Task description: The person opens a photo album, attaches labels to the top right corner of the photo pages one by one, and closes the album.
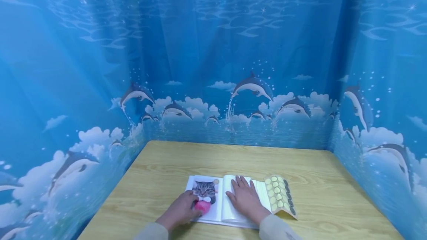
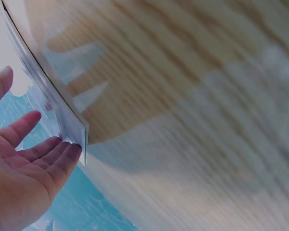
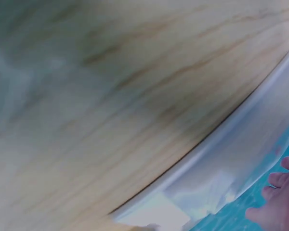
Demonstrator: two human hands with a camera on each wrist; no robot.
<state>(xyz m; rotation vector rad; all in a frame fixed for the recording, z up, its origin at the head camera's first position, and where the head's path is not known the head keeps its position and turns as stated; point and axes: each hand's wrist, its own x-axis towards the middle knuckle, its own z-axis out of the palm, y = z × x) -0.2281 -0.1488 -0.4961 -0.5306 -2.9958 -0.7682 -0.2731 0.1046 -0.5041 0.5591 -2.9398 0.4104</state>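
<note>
An open album with white pages lies on the table. On its left page is a cat picture with a bright pink patch at its lower part. My left hand rests over the left side of that page, beside the pink patch. In the left wrist view, its fingers are spread, with some fingertips at the album's edge. My right hand lies flat on the right page, fingers extended. Only part of it shows in the right wrist view, above the glossy page.
A folded sheet of round yellowish and dark stickers lies at the album's right side, partly raised off the wooden table. Blue curtains with dolphins stand around the table's back and sides.
</note>
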